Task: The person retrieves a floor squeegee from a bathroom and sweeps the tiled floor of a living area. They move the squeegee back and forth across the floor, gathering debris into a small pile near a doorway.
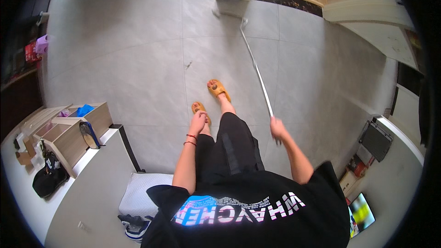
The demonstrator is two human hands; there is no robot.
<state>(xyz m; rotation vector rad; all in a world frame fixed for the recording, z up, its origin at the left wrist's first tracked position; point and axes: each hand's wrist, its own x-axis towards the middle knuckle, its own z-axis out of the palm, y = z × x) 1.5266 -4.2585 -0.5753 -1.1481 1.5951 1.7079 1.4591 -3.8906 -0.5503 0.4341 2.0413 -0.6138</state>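
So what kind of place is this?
Most likely a room in a home: grey tiled floor, a white desk with wooden organiser boxes, and the right hand gripping a long mop handle.

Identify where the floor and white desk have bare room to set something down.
Bare tile floor lies ahead-left of the sandalled feet. The white desk is bare near its front edge; its far end is crowded with wooden boxes and a black bag.
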